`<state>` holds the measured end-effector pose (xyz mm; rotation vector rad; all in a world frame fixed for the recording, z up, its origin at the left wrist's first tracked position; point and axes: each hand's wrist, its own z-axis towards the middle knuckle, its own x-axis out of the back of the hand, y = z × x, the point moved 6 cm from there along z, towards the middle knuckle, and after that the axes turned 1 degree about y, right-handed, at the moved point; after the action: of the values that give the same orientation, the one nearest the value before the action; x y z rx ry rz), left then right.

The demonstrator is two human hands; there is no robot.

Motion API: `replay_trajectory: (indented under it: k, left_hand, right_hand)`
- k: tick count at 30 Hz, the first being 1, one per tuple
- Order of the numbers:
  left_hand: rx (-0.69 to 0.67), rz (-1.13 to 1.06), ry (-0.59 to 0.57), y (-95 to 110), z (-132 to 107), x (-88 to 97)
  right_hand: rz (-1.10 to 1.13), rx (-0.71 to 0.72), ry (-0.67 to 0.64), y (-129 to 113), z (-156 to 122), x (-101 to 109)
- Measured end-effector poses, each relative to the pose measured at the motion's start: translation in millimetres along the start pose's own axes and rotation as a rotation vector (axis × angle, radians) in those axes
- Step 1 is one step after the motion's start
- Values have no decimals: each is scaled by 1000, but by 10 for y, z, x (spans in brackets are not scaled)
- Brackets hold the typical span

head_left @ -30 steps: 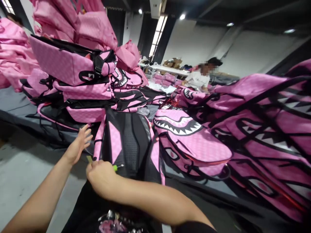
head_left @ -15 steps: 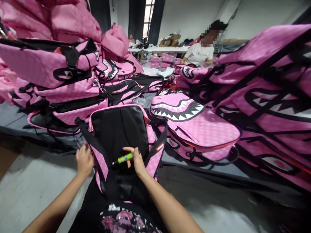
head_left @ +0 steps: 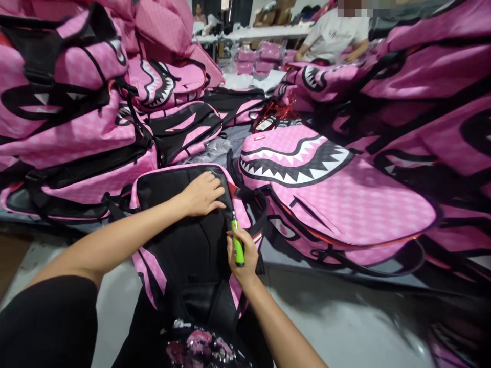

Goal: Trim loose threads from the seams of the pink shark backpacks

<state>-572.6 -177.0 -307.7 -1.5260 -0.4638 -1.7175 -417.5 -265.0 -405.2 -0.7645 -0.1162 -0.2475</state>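
Observation:
A pink and black backpack (head_left: 164, 230) leans between my body and the table edge, its black padded back panel facing me. My left hand (head_left: 204, 195) lies across the upper part of that panel, palm down, fingers loosely spread and touching the surface near the right corner. In my right hand (head_left: 244, 254) is a slim green pen-like tool (head_left: 238, 245) with a thin metal tip and a dark end. Its tip points up at the right edge of the panel, close to my left fingertips. I cannot tell whether the tip touches the bag.
Beside it on the table lies a pink backpack (head_left: 295, 168) with a shark-mouth print. More pink bags are piled at the left (head_left: 69, 122) and right (head_left: 433, 112). Red-stringed tags (head_left: 274, 115) lie behind. Across the table is a person in a white shirt (head_left: 333, 36).
My left hand has moved from the bag's left side onto the back panel. My right hand has shifted right, and the green tool now points upward instead of left. The view has moved closer.

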Motion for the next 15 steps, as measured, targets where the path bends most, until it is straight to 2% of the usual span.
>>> replay_trajectory:
  k: [3, 5, 7, 9, 13, 15]
  left_hand:
    - [-122, -74, -63, 134, 163, -106]
    - [-202, -128, -96, 294, 176, -167]
    - [-222, -166, -110, 338, 155, -202]
    - [-166, -123, -86, 163, 131, -186]
    - [38, 62, 5, -520, 79, -19]
    - [70, 108, 16, -654, 60, 56]
  right_hand:
    - [-39, -3, 16, 40, -64, 7]
    - [-53, -17, 21, 54, -77, 20]
    - [-66, -47, 12, 78, -93, 31]
    - [-92, -85, -7, 109, -123, 41]
    - [-129, -201, 7, 150, -165, 102]
    - [-88, -320, 28, 171, -131, 143]
